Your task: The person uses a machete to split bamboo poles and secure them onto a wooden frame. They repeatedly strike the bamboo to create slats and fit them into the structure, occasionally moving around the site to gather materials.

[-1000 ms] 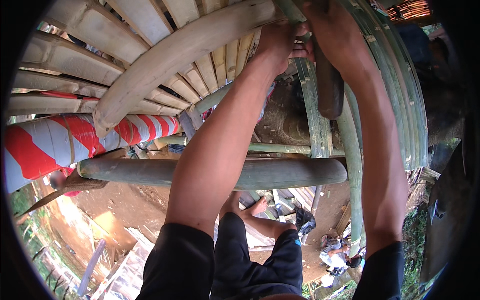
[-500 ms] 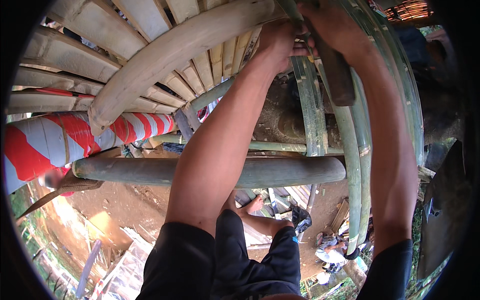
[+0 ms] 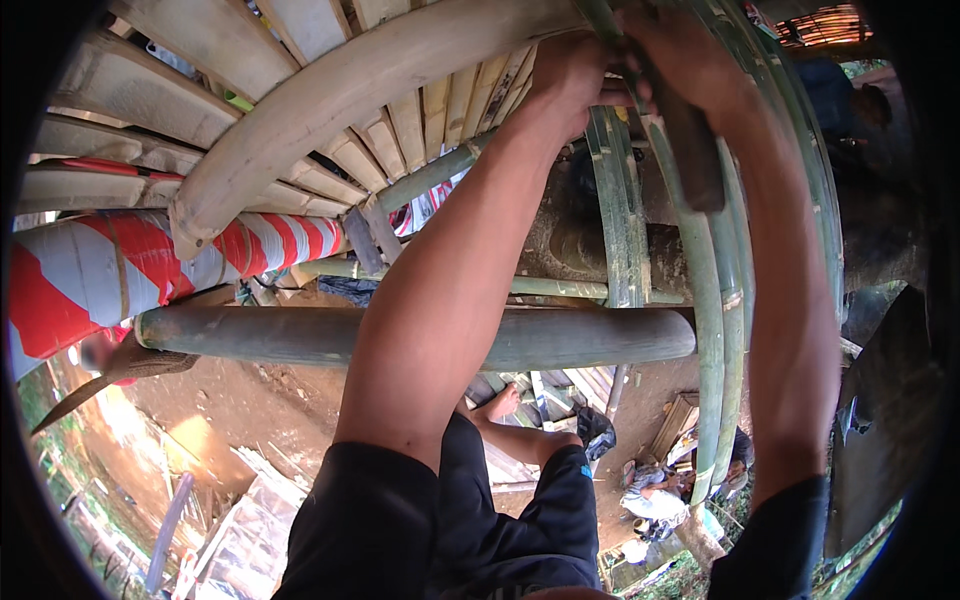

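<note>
Ground [image 3: 280,400]: is lying brown below.
Right hand [image 3: 690,55]: is gripping, closed, a dark stick [image 3: 699,170], near bamboo [image 3: 708,330].
Left hand [image 3: 578,75]: is curling beside the bamboo; its hold I cannot tell.

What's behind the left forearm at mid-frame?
A thick greenish bamboo pole runs crosswise behind the left forearm, showing on both sides, with brown ground beyond. The stretch directly behind the arm is covered.

Left sleeve [image 3: 362,520] and right sleeve [image 3: 775,540]: black, ending near the elbows. Forearms [image 3: 430,290], left hand [image 3: 570,85] and right hand [image 3: 690,60] bare. Shorts [image 3: 550,510] black, small blue mark [image 3: 585,470] on right leg. Shirt [image 3: 470,582]: pale print [image 3: 516,592] at near edge. Foot [image 3: 500,403] bare.
</note>
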The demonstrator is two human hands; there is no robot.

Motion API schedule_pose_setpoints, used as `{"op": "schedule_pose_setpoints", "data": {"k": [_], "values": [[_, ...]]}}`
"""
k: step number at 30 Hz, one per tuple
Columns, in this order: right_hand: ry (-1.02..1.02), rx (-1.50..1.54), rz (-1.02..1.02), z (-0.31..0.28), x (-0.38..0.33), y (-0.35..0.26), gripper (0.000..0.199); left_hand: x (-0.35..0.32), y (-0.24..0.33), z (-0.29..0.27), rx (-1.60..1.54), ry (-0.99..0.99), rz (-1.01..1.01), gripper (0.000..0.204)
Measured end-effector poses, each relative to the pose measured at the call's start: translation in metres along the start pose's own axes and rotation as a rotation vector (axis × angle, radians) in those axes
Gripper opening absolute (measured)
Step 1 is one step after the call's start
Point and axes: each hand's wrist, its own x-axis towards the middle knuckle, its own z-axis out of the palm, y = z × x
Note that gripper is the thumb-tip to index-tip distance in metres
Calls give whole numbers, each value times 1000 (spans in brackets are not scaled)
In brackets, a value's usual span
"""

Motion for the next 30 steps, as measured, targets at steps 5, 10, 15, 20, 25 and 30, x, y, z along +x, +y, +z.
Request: {"op": "schedule_pose_setpoints", "data": {"k": [5, 10, 15, 20, 25, 30], "values": [[-93, 208, 222, -6, 4, -28, 40, -2, 3, -7, 45, 53, 17, 19], [-142, 50, 229, -21, 12, -35, 44, 0, 4, -2, 8, 50, -2, 19], [-252, -248, 111, -4, 28, -12, 44, 3, 1, -5, 28, 31, -28, 20], [102, -292, -53, 6, 20, -1, 46, 2, -1, -7, -53, 5, 16, 25], [-221, 83, 59, -34, 1, 21, 45, 3, -3, 6, -13, 59, -115, 21], [70, -48, 152, -73, -91, 101, 46, 12, -2, -3, 40, 278, -103, 17]]}}
